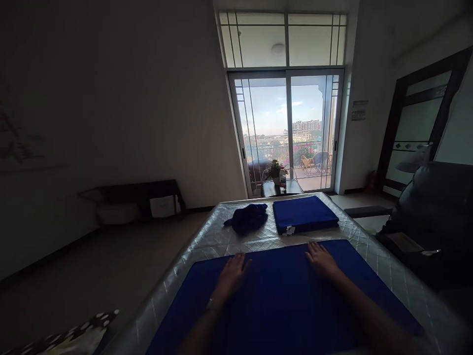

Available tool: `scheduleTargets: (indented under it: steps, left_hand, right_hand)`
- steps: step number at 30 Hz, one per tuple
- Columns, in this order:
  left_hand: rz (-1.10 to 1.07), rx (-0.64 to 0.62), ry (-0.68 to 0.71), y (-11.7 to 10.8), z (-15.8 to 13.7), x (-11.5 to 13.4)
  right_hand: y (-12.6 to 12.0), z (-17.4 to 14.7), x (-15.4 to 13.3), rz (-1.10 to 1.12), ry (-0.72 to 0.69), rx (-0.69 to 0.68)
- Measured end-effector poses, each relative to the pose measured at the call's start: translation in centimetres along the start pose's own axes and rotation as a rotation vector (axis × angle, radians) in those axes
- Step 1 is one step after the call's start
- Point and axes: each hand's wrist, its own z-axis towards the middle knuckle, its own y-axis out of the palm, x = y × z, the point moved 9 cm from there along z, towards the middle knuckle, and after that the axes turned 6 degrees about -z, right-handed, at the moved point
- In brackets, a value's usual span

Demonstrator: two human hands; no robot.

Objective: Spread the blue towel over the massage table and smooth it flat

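A blue cloth (pixel 277 296) lies spread flat across the near part of a table with a silvery quilted cover (pixel 199 241). My left hand (pixel 233 273) rests flat on the cloth near its far edge, fingers stretched out. To the right, my right hand (pixel 320 259) also lies flat on it, fingertips at the far edge. Beyond the hands sits a folded stack of blue cloth (pixel 305 213) with a white tag on its near side. Left of that stack is a crumpled dark blue cloth (pixel 247 218).
Behind the table, a small dark table (pixel 295 187) bears a potted plant (pixel 274 170) and a bottle (pixel 283 180). A dark armchair (pixel 439 212) stands close on the right. A low dark rack (pixel 136 197) is along the left wall; a glass sliding door (pixel 286 128) is ahead.
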Motion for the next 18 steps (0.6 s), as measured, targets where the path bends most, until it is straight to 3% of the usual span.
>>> scheduleTargets:
  steps: [4,7,10,18]
  left_hand:
    - [0.008,-0.002,-0.206,-2.1,-2.5,-11.3]
    - [0.006,0.054,-0.304,-3.4,-4.0,-16.9]
    - [0.009,0.094,-0.353,-3.8,-4.5,-18.7]
    - [0.019,0.120,-0.367,-3.7,-4.5,-17.8]
  right_hand:
    - [-0.2,-0.8,9.9,-0.052,0.129,-0.005]
    - [0.2,-1.1,14.4,-0.093,0.205,0.017]
    - [0.9,-1.0,15.8,-0.124,0.236,0.061]
    - [1.5,-0.6,15.7,-0.147,0.203,0.086]
